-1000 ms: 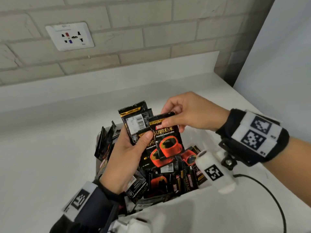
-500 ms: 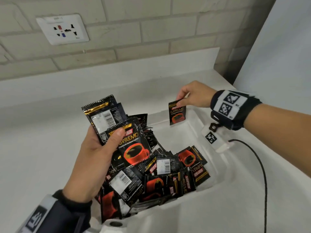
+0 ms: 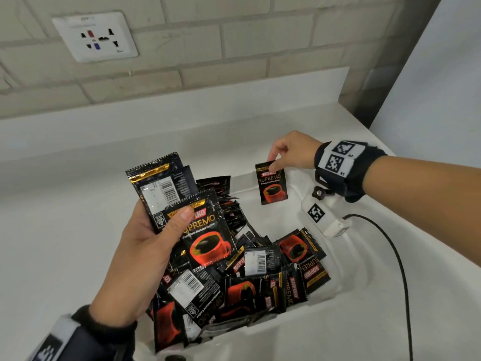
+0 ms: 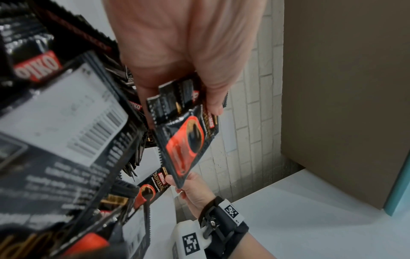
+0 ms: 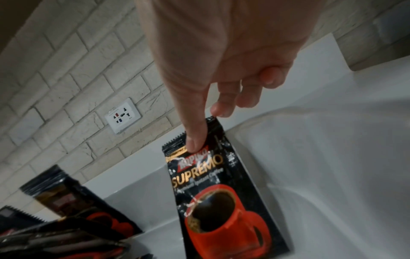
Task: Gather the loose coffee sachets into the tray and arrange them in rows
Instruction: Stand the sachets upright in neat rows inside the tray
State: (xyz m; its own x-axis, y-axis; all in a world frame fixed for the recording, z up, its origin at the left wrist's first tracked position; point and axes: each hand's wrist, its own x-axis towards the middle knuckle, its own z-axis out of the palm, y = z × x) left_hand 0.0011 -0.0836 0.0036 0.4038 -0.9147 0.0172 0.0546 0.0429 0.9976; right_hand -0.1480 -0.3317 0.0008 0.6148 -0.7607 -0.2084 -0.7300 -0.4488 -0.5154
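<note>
A white tray (image 3: 346, 259) on the counter holds a jumbled heap of black coffee sachets (image 3: 250, 280) along its left and near sides. My left hand (image 3: 145, 246) grips a fan of sachets (image 3: 182, 204) above the heap, thumb on the front one; the same bunch of sachets (image 4: 184, 122) fills the left wrist view. My right hand (image 3: 289, 152) pinches a single sachet (image 3: 272, 185) by its top edge, upright in the tray's far right corner. The right wrist view shows thumb and forefinger on that sachet (image 5: 221, 196) against the tray wall (image 5: 332, 157).
A wall socket (image 3: 95, 36) sits in the brick wall behind the counter (image 3: 52, 230). A black cable (image 3: 395, 256) runs from the right wrist camera across the counter. A pale panel (image 3: 442, 87) closes the right side. The tray's far middle floor shows bare.
My right hand has carried one sachet from the bunch to the tray's far right corner and lowered it there. My left hand has drawn its bunch back to the left.
</note>
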